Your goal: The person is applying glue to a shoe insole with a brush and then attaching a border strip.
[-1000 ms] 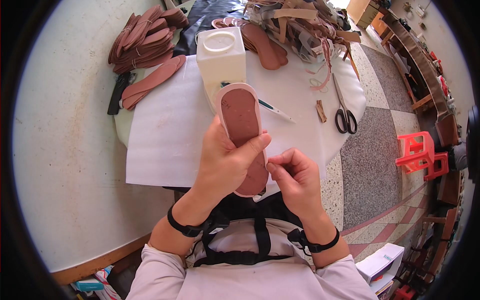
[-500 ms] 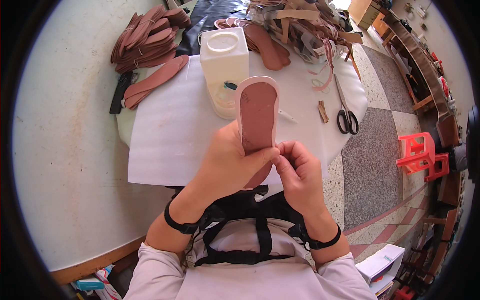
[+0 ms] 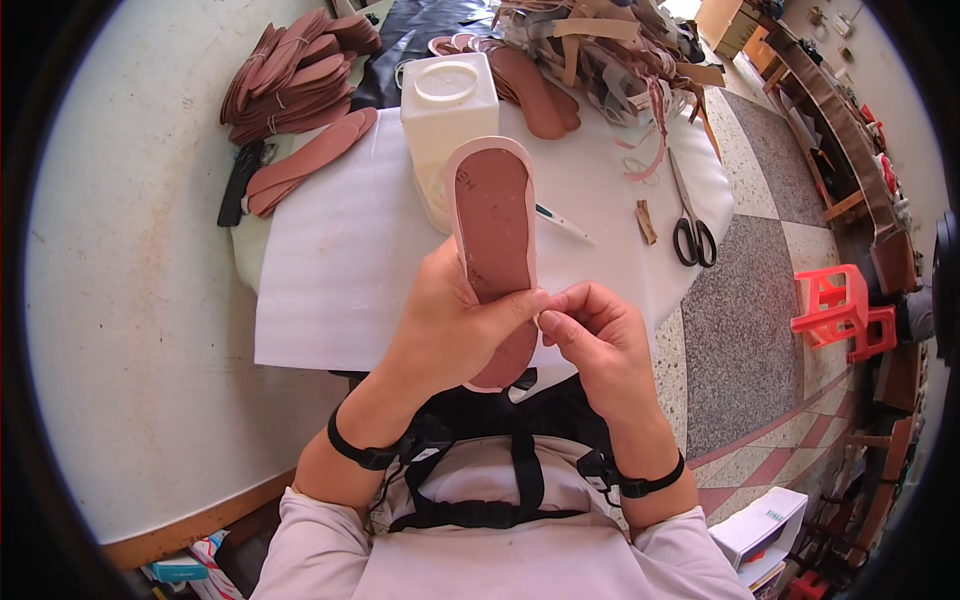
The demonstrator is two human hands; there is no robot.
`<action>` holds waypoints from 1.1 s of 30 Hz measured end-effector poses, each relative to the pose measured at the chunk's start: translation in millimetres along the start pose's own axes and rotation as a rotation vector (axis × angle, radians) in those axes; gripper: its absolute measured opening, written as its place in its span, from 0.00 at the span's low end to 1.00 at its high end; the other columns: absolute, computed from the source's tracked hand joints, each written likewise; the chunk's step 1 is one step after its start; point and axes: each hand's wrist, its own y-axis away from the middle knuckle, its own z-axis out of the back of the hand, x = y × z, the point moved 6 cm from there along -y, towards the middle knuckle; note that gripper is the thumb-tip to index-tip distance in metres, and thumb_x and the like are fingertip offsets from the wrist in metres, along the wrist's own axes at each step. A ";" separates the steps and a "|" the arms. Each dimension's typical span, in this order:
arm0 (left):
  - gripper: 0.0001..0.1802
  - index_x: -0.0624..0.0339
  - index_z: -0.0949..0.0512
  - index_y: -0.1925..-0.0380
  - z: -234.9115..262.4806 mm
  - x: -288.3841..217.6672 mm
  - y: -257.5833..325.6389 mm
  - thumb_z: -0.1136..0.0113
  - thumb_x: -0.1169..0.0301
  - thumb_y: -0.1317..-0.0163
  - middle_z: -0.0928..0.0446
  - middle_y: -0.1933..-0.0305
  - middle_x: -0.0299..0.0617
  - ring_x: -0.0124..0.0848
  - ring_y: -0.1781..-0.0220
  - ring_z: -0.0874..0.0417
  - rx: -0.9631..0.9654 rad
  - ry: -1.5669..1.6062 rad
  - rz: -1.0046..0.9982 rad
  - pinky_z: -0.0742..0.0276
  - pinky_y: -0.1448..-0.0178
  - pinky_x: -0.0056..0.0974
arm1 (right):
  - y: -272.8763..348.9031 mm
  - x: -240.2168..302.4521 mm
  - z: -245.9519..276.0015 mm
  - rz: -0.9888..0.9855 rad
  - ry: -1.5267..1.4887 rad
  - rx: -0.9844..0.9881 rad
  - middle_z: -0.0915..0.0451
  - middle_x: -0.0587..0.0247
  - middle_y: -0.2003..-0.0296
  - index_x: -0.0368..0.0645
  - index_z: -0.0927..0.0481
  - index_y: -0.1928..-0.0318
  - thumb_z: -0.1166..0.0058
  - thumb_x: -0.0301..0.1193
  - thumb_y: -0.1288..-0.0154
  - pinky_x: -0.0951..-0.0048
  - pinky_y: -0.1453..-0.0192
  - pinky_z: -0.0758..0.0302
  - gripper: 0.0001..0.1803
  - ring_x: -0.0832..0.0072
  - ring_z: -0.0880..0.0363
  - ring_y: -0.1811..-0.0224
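A flat, reddish-brown shoe insole with a pale pink rim [image 3: 495, 235] is held upright above the near edge of the table, its rounded toe end raised toward the white plastic jug and its heel end lowered toward the body. The insole is clasped around its lower half by the left hand [image 3: 450, 335], the thumb being laid across the brown face and the fingers wrapped behind. The pale rim on the right edge is pinched between thumb and forefinger of the right hand [image 3: 595, 335], which is closed on that edge just beside the left thumb. Black straps are worn on both wrists.

Behind the insole, a square white plastic jug with a round cap [image 3: 450, 110] is stood on a white foam sheet [image 3: 340, 260] spread over the table. A thin white pen-like tool with a dark tip [image 3: 562, 223] is laid on the sheet to the right of the jug. Black-handled scissors [image 3: 690, 225] and a small brown scrap [image 3: 647, 220] are placed further right, near the table's edge. A bundled stack of brown insoles [image 3: 295, 80] is kept at the far left, with loose insoles just beside it. A heap of tan and brown strips and offcuts [image 3: 610, 50] is piled at the far right. A red plastic stool [image 3: 840, 310] is set on the speckled floor, well apart from the table.
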 end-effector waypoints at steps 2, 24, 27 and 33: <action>0.20 0.65 0.23 0.47 4.0 0.6 0.0 0.28 0.82 0.37 0.17 0.53 0.39 0.30 0.52 0.11 -0.022 0.006 0.028 0.14 0.48 0.37 | 0.6 -3.1 2.8 -0.005 0.068 0.005 0.16 0.68 0.65 0.33 0.17 0.55 0.38 0.23 0.26 0.80 0.57 0.23 0.05 0.84 0.20 0.63; 0.18 0.66 0.23 0.49 2.1 11.0 6.8 0.30 0.82 0.37 0.17 0.60 0.37 0.28 0.56 0.11 -0.014 0.081 0.064 0.12 0.45 0.39 | 10.2 10.7 -8.5 0.273 0.492 -0.045 0.22 0.63 0.70 0.35 0.15 0.61 0.36 0.19 0.32 0.75 0.68 0.31 0.01 0.79 0.27 0.72; 0.16 0.66 0.23 0.50 1.8 22.5 8.2 0.30 0.81 0.35 0.16 0.62 0.37 0.26 0.60 0.12 -0.015 0.109 0.059 0.13 0.47 0.38 | 11.1 8.4 -9.1 0.313 0.563 -0.014 0.22 0.61 0.70 0.34 0.16 0.61 0.37 0.18 0.32 0.73 0.68 0.30 0.02 0.76 0.26 0.72; 0.05 0.66 0.17 0.59 0.1 20.9 11.2 0.30 0.78 0.33 0.15 0.65 0.37 0.24 0.63 0.15 -0.036 0.041 0.094 0.19 0.57 0.33 | 13.7 1.1 -10.2 0.297 0.586 -0.017 0.22 0.60 0.69 0.33 0.17 0.61 0.39 0.17 0.32 0.73 0.69 0.31 0.02 0.76 0.27 0.73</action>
